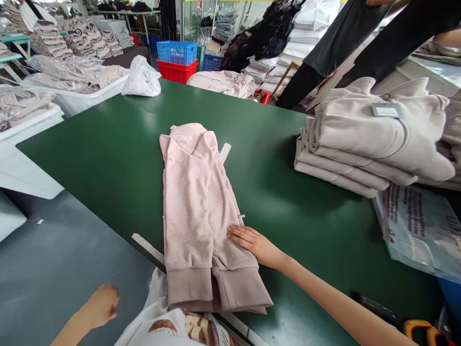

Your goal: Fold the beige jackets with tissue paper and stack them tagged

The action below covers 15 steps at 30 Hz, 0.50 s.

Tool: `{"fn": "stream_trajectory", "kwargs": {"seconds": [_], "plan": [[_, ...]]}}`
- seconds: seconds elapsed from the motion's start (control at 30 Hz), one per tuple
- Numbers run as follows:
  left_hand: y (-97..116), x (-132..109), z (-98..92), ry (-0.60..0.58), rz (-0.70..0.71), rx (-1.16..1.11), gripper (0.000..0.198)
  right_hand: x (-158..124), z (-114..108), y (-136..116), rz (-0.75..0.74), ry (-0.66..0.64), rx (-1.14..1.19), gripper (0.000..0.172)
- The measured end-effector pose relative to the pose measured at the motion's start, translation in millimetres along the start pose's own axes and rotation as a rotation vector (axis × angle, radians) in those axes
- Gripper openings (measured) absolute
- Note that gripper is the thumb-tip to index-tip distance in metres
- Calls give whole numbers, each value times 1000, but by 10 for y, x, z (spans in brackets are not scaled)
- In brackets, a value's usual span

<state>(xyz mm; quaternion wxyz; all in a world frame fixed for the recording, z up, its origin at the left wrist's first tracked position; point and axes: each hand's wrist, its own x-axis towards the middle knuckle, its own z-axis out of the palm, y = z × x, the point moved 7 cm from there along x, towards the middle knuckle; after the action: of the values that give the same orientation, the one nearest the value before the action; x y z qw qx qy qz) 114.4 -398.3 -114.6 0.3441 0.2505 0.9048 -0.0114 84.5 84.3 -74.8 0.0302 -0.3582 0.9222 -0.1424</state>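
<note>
A pale pink sweatshirt (187, 192) lies lengthwise on the green table (118, 144), folded narrow, with wide darker ribbed bands at the near end. My right hand (257, 245) rests on its right side, fingers stretched out and lying flat on the cloth. Off the table, over the grey floor at lower left, my left hand (97, 305) is curled into a loose fist, slightly blurred. It touches nothing, and I see nothing in it. Pale tape strips (225, 153) show on the table near the garment.
Folded beige garments (378, 139) with a grey tag are stacked at right, above printed plastic bags (421, 226). Orange-handled scissors (418, 329) lie at lower right. A white plastic bag (142, 77) sits at the far corner. White bins (86, 98) stand left. Another person's dark-clothed legs (324, 53) show behind.
</note>
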Motion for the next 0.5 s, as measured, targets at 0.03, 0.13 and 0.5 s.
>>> {"fn": "stream_trajectory", "kwargs": {"seconds": [0.03,0.13,0.5], "plan": [[199,121,-250,56,61,-4,15,2,-3,2,-2,-8,-2,56],[772,389,-1042,408,315,-3,25,0,-11,7,-15,-21,-12,55],[1516,1079,-1522,456,1049,-75,49,94,-285,-52,-14,84,110,41]]}}
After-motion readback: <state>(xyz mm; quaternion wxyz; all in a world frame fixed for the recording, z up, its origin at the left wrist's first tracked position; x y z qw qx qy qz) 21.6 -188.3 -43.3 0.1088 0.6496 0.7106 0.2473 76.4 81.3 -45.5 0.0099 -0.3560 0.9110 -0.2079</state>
